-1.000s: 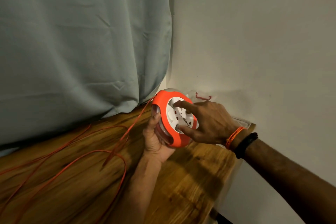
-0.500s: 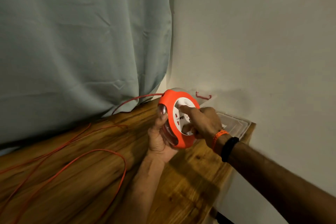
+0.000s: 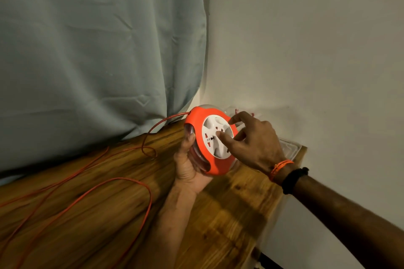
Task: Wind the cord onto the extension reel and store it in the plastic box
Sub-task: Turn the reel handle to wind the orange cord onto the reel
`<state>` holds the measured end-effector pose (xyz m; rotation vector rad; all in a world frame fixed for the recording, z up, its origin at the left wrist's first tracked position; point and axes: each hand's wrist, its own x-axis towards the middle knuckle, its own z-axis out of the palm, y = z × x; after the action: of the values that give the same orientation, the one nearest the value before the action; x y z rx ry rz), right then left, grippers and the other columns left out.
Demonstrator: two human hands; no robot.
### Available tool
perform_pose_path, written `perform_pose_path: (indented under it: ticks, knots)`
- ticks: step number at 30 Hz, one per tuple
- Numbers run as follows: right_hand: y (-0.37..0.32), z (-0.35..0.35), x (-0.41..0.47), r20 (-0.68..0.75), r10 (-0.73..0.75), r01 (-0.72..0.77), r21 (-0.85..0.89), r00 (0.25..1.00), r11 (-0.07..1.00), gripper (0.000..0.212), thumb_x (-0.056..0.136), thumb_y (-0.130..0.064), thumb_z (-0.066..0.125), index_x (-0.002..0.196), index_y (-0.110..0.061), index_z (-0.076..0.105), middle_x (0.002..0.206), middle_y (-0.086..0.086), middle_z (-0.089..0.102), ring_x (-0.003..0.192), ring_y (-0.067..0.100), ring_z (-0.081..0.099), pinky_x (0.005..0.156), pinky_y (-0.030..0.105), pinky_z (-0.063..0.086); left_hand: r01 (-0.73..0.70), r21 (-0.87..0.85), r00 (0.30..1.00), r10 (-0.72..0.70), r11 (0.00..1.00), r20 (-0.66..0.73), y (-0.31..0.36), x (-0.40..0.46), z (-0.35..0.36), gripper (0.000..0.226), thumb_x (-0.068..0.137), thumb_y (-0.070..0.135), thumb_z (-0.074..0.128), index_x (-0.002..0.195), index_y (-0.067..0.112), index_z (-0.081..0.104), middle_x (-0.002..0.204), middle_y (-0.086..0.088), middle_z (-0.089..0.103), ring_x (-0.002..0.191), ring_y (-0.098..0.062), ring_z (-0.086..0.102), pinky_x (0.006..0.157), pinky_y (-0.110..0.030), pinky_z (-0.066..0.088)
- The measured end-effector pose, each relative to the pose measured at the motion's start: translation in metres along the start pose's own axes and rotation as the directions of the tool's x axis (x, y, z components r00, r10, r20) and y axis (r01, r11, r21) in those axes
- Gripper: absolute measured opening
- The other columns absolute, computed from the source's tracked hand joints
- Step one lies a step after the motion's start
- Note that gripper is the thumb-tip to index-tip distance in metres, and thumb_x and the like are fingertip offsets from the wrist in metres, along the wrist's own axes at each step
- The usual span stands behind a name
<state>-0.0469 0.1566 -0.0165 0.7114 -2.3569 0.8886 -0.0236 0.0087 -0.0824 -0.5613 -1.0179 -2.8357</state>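
Extension reel (image 3: 211,140) held above the far right part of the wooden desk (image 3: 229,207), near the corner where the grey-green curtain (image 3: 98,50) meets the pale wall (image 3: 306,50). Reel is a round orange housing with a white socket face; it stands on edge, disc roughly vertical, socket face turned toward the right and slightly toward the camera, axle axis running left-right. Left hand (image 3: 189,164) cups the reel from below and behind, palm under the lower rim, thumb up along the left edge over the clear side wall: a closed grip on the housing. Right hand (image 3: 253,140) comes in from the right, fingers half spread; thumb and forefinger tips rest on the white face, remaining fingers curled loose, nothing enclosed in the palm. Orange string band and black band on the right wrist. Orange cord (image 3: 113,183) leaves the top left of the reel, arcs down toward the curtain hem, makes a small loop on the desk, then lies in long slack curves running toward the lower left, out of frame. Clear plastic box (image 3: 288,148) sits behind the right hand at the far right desk corner against the wall, mostly hidden; contents not discernible.
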Motion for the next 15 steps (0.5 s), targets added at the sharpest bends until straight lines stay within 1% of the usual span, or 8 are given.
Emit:
perform_pose_path:
  ticks: [2,4,5,6,8,11,13,15]
  knots:
    - [0.002,-0.006,0.001,0.013,-0.179,0.180,-0.074,0.984,0.981,0.050,0.081,-0.058,0.060,0.121,-0.028,0.058,0.081,-0.007,0.077,0.069,0.016,0.071,0.069,0.035,0.059,-0.020,0.003,1.000,0.020,1.000,-0.013,0.000,0.001,-0.001,0.112,0.059,0.039,0.090,0.155,0.018,0.036,0.156,-0.022,0.037,0.143,-0.045,0.033,0.117,-0.067,0.020]
    - [0.005,-0.010,0.002,0.068,-0.311,0.318,-0.157,0.948,0.935,0.055,0.080,-0.060,0.056,0.127,-0.033,0.053,0.091,-0.009,0.077,0.074,0.020,0.071,0.071,0.037,0.058,-0.043,0.003,0.999,0.043,0.999,-0.019,0.000,0.001,-0.002,0.109,0.061,0.039,0.090,0.154,0.016,0.037,0.156,-0.024,0.037,0.143,-0.046,0.034,0.116,-0.065,0.023]
    - [0.006,-0.010,0.004,0.109,-0.354,0.369,-0.198,0.929,0.908,0.058,0.079,-0.062,0.054,0.130,-0.036,0.050,0.096,-0.009,0.076,0.077,0.022,0.070,0.071,0.038,0.058,-0.049,-0.003,0.998,0.049,0.999,-0.025,0.000,0.001,-0.002,0.108,0.061,0.039,0.089,0.153,0.015,0.038,0.156,-0.024,0.037,0.143,-0.046,0.034,0.115,-0.064,0.026]
    - [0.008,-0.010,0.005,0.154,-0.382,0.409,-0.230,0.911,0.883,0.061,0.079,-0.063,0.052,0.134,-0.038,0.045,0.100,-0.007,0.076,0.079,0.023,0.070,0.072,0.038,0.058,-0.049,-0.007,0.998,0.049,0.999,-0.036,0.000,0.001,-0.002,0.108,0.061,0.039,0.090,0.153,0.015,0.039,0.155,-0.024,0.038,0.142,-0.046,0.036,0.114,-0.064,0.029]
    - [0.010,-0.008,0.007,0.238,-0.415,0.469,-0.257,0.878,0.845,0.064,0.081,-0.064,0.048,0.140,-0.042,0.036,0.102,-0.002,0.075,0.081,0.024,0.068,0.072,0.038,0.057,-0.043,0.000,0.997,0.043,0.999,-0.058,0.000,0.001,-0.002,0.110,0.059,0.040,0.091,0.152,0.015,0.040,0.154,-0.024,0.039,0.140,-0.047,0.039,0.111,-0.065,0.033]
    - [0.015,-0.001,0.010,0.285,-0.464,0.531,-0.246,0.839,0.811,0.063,0.085,-0.061,0.047,0.144,-0.042,0.033,0.104,0.003,0.074,0.086,0.026,0.068,0.072,0.040,0.057,-0.040,0.025,0.997,0.042,0.999,-0.067,-0.002,0.001,-0.002,0.109,0.059,0.040,0.091,0.152,0.014,0.040,0.154,-0.026,0.040,0.140,-0.048,0.038,0.112,-0.067,0.030]
    - [0.016,0.002,0.013,0.296,-0.458,0.530,-0.240,0.838,0.813,0.064,0.086,-0.060,0.049,0.145,-0.042,0.034,0.107,0.004,0.074,0.088,0.027,0.069,0.074,0.040,0.058,-0.033,0.024,0.996,0.035,0.999,-0.078,-0.002,0.001,-0.003,0.108,0.058,0.040,0.091,0.151,0.013,0.042,0.153,-0.026,0.040,0.140,-0.048,0.038,0.112,-0.068,0.028]
    - [0.014,0.004,0.014,0.291,-0.427,0.497,-0.240,0.856,0.833,0.065,0.084,-0.060,0.052,0.144,-0.042,0.035,0.107,0.004,0.074,0.087,0.026,0.069,0.074,0.040,0.060,-0.029,0.010,0.996,0.030,1.000,-0.089,-0.002,0.000,-0.002,0.107,0.057,0.040,0.092,0.150,0.014,0.045,0.152,-0.025,0.043,0.138,-0.047,0.041,0.111,-0.066,0.031]
